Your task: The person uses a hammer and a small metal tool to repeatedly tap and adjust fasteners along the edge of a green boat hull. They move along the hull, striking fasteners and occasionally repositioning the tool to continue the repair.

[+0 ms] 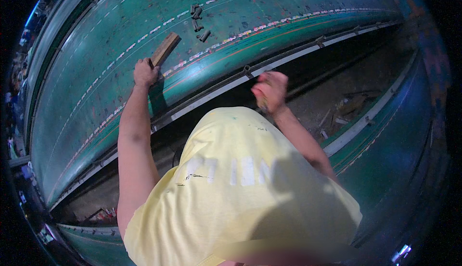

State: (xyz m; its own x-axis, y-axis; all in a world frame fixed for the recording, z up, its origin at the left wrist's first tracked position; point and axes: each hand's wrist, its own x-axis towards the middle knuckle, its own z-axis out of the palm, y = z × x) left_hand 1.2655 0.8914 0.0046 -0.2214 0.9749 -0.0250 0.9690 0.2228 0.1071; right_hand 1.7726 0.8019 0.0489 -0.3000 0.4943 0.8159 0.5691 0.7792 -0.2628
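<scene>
My left hand [145, 72] is closed round the near end of a brown wooden block [166, 48]. The block slants away to the right over a long green table [120, 30]. My right hand [273, 92] is beyond the table's near edge, over the dark gap, with its fingers curled. It is smeared by motion and has red on the fingers. What it holds, if anything, I cannot make out. A few dark, short cylindrical pieces [197, 24] lie in a row on the table beyond the block.
A metal rail [221, 89] with small fittings [247, 70] runs along the table's near edge. Behind me on the right is another green table [380, 158] with its own rail. Debris [353, 106] lies on the floor of the aisle between them.
</scene>
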